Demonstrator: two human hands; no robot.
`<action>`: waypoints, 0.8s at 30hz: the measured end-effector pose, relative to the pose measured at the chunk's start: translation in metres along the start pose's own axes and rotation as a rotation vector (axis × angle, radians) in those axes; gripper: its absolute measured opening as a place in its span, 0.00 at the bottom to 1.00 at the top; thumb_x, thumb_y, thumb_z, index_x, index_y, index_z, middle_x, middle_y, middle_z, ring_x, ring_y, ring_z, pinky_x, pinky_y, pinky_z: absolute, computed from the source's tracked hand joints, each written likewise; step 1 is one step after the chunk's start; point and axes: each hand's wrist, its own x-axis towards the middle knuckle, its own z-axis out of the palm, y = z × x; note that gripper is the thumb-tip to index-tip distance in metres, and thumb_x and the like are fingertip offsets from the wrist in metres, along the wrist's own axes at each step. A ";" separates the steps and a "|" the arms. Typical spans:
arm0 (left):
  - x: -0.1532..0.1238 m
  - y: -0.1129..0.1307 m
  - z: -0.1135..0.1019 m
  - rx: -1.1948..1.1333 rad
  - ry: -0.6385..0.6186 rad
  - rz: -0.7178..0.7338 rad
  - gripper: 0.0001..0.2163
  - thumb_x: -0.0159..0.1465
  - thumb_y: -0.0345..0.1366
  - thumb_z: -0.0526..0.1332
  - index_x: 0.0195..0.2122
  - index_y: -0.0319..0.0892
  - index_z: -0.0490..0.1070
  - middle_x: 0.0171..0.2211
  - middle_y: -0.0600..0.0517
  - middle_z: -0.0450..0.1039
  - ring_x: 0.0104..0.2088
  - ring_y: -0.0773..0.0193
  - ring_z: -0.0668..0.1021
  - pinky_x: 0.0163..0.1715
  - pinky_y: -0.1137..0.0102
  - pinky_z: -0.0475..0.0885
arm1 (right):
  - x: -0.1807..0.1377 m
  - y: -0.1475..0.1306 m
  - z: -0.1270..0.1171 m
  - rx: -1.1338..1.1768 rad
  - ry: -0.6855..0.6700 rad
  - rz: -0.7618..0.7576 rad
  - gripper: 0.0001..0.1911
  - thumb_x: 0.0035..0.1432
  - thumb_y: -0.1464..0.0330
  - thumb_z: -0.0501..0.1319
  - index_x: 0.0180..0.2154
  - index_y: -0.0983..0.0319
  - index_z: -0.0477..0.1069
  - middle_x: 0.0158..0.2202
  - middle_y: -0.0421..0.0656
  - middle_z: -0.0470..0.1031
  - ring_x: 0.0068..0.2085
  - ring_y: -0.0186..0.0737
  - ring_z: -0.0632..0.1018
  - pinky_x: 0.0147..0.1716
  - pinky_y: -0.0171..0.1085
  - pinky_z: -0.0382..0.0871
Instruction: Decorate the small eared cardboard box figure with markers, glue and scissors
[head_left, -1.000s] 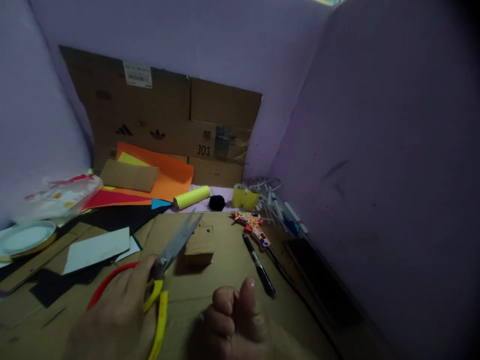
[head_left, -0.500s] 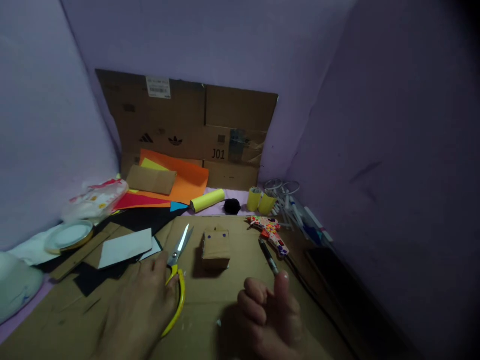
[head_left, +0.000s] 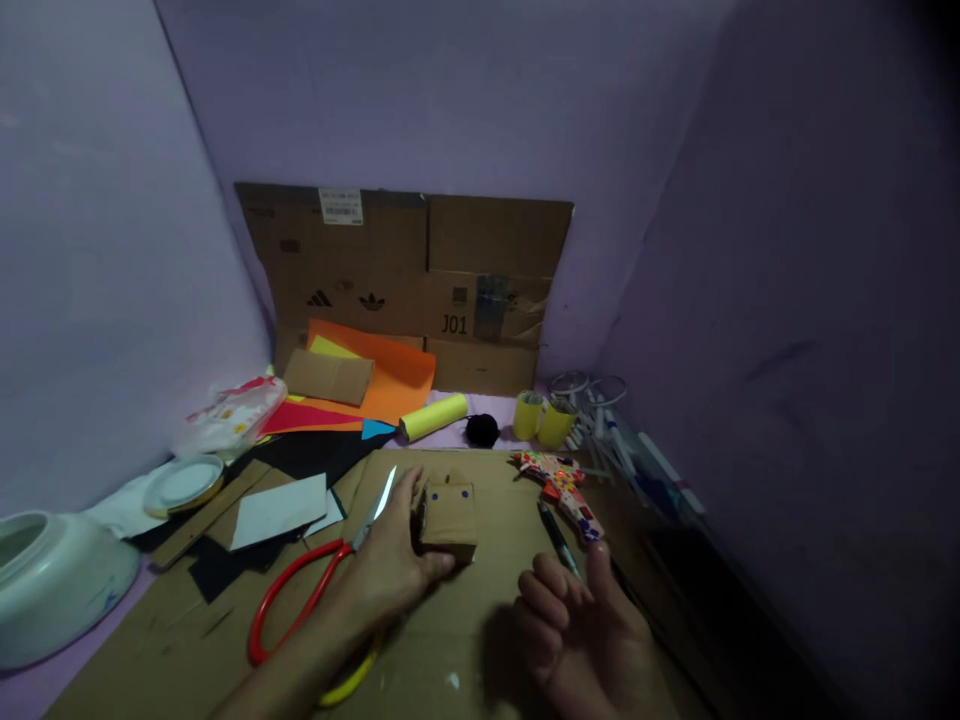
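The left hand (head_left: 391, 560) spans the left side of the small box (head_left: 450, 518), short of the tabletop's (head_left: 450, 625) far edge — spread wide, perhaps to steady it, grip unclear — while the right hand (head_left: 581, 630) hovers half-curled, seemingly empty.

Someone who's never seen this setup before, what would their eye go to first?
Most likely the bright orange sheet at the back, in front of the big cardboard panel standing against the wall. After that, probably the scissors with red and yellow handles, lying partly covered by the left arm, and the little cardboard box with two blue dots, near the middle, right beside the left hand.
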 end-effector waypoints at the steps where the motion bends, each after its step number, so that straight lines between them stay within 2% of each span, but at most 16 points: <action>1: 0.002 0.000 0.002 -0.009 -0.006 0.008 0.43 0.46 0.35 0.66 0.63 0.37 0.48 0.59 0.38 0.63 0.56 0.50 0.70 0.55 0.58 0.65 | 0.000 -0.001 0.000 -0.010 0.009 -0.013 0.21 0.44 0.54 0.71 0.20 0.66 0.73 0.16 0.36 0.64 0.18 0.27 0.64 0.18 0.25 0.61; 3: 0.004 0.002 0.007 -0.016 -0.004 0.019 0.39 0.46 0.35 0.66 0.60 0.37 0.53 0.55 0.40 0.67 0.54 0.50 0.72 0.54 0.58 0.66 | 0.001 -0.004 0.001 -0.043 0.039 -0.042 0.21 0.43 0.54 0.72 0.19 0.66 0.73 0.16 0.36 0.65 0.18 0.27 0.65 0.19 0.25 0.61; 6: -0.002 0.006 0.014 -0.003 0.010 0.059 0.33 0.47 0.33 0.66 0.55 0.40 0.60 0.53 0.43 0.68 0.53 0.50 0.71 0.55 0.57 0.64 | 0.002 -0.008 0.003 -0.110 0.127 -0.087 0.21 0.42 0.54 0.73 0.19 0.65 0.72 0.16 0.37 0.66 0.19 0.27 0.66 0.19 0.25 0.61; 12: -0.023 0.009 0.023 0.013 -0.048 0.033 0.33 0.47 0.30 0.65 0.56 0.43 0.60 0.54 0.44 0.68 0.54 0.50 0.71 0.54 0.57 0.66 | 0.002 -0.011 0.003 -0.188 0.229 -0.129 0.22 0.42 0.52 0.72 0.20 0.64 0.69 0.16 0.35 0.63 0.19 0.27 0.62 0.19 0.26 0.57; 15: -0.030 0.006 0.023 0.055 -0.075 0.061 0.33 0.47 0.29 0.64 0.57 0.43 0.60 0.55 0.44 0.68 0.54 0.50 0.71 0.55 0.56 0.66 | 0.001 -0.010 0.002 -0.250 0.209 -0.146 0.22 0.46 0.51 0.68 0.22 0.63 0.70 0.18 0.36 0.63 0.20 0.29 0.61 0.19 0.27 0.55; 17: -0.032 0.002 0.020 0.133 -0.074 0.107 0.36 0.46 0.29 0.64 0.59 0.44 0.58 0.58 0.44 0.65 0.58 0.48 0.68 0.58 0.55 0.63 | 0.000 -0.011 0.002 -0.261 0.152 -0.166 0.22 0.48 0.49 0.67 0.22 0.63 0.71 0.18 0.35 0.60 0.19 0.29 0.58 0.20 0.28 0.54; 19: -0.033 0.000 0.015 0.218 -0.025 0.197 0.38 0.48 0.33 0.65 0.62 0.46 0.55 0.62 0.45 0.60 0.62 0.46 0.63 0.60 0.53 0.59 | -0.001 -0.013 0.004 -0.226 0.085 -0.183 0.23 0.48 0.49 0.66 0.22 0.62 0.71 0.17 0.33 0.56 0.19 0.29 0.54 0.20 0.29 0.53; 21: -0.035 0.001 0.011 0.271 0.078 0.271 0.36 0.52 0.40 0.64 0.62 0.47 0.54 0.64 0.46 0.57 0.63 0.45 0.61 0.61 0.53 0.58 | -0.004 -0.017 0.008 -0.180 0.027 -0.216 0.22 0.48 0.48 0.66 0.22 0.61 0.72 0.17 0.32 0.52 0.19 0.29 0.51 0.20 0.30 0.51; 24: -0.040 0.014 0.008 0.339 0.268 0.237 0.24 0.60 0.44 0.57 0.57 0.47 0.62 0.59 0.47 0.64 0.59 0.48 0.67 0.56 0.56 0.65 | -0.015 -0.027 0.019 -0.146 0.024 -0.252 0.20 0.47 0.49 0.67 0.23 0.60 0.73 0.18 0.32 0.50 0.19 0.30 0.48 0.20 0.31 0.50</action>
